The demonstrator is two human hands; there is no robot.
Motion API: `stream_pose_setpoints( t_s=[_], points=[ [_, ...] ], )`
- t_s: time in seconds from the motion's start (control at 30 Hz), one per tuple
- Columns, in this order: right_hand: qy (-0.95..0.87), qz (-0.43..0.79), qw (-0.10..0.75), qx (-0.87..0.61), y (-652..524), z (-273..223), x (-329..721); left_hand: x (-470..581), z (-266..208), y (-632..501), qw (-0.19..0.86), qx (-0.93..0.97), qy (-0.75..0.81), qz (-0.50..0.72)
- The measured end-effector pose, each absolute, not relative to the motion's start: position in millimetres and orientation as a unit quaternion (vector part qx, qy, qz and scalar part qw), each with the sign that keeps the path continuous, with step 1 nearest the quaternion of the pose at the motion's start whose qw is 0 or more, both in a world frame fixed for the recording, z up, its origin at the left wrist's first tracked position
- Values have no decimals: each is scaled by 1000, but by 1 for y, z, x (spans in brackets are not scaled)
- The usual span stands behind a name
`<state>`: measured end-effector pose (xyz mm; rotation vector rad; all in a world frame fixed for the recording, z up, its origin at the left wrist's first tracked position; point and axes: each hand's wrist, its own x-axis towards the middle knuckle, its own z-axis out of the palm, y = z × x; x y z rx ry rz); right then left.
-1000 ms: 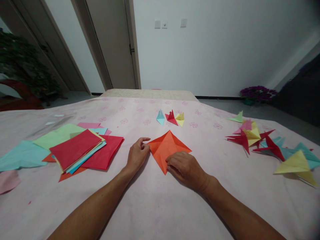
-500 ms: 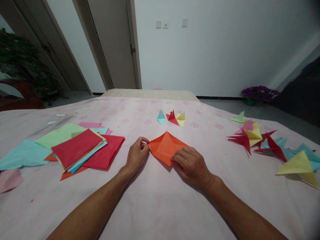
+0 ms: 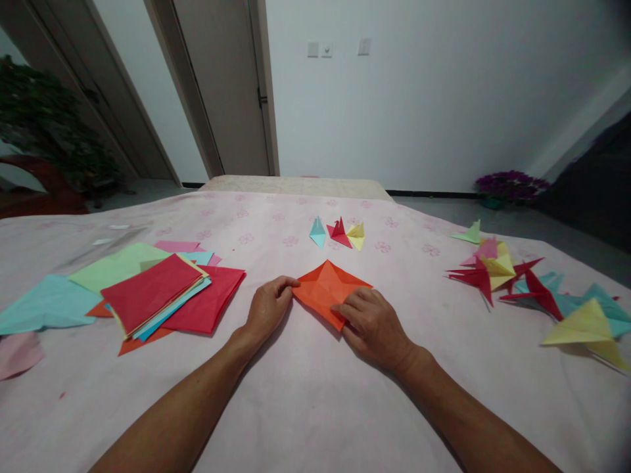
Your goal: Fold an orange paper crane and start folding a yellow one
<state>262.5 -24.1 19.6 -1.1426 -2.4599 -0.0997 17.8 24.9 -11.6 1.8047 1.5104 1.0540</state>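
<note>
A creased sheet of orange origami paper (image 3: pixel 323 292) lies on the table in front of me, folded into a diamond-like shape with one point facing away. My left hand (image 3: pixel 271 302) pinches its left corner between thumb and fingers. My right hand (image 3: pixel 372 322) grips the near right edge, fingertips on top and thumb at the near corner. Part of the right side of the paper is hidden under that hand. Beyond the paper stand a small blue folded piece (image 3: pixel 318 232), a red paper crane (image 3: pixel 340 232) and a yellow folded piece (image 3: pixel 357 234).
To the left lies a stack of coloured paper (image 3: pixel 152 289) over red, green and blue folded sheets. On the right is a cluster of folded paper cranes, including a yellow one (image 3: pixel 584 328) and a red one (image 3: pixel 537 295). A pink flowered cloth (image 3: pixel 315 407) covers the table.
My right fingers have shifted slightly left and inward over the paper's near edge, and the near corner looks lifted. The left fingers have closed further over the left corner.
</note>
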Motion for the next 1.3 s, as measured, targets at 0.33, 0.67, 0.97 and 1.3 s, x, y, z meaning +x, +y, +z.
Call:
stream_pose_setpoints(
  t_s=[0.33,0.67,0.97,1.3],
  points=[
    [-837,-5,284,-468,-22,20,264,17,-11,25,288,700,535,375],
    [-782,58,272,-558,-14,12,267,12,-10,29,267,718,529,365],
    [-748,51,254,-610,-10,11,269,12,2,26,182,756,547,309],
    [-789,100,298,-528,-8,15,274,9,-5,28,182,796,499,290]
  ],
)
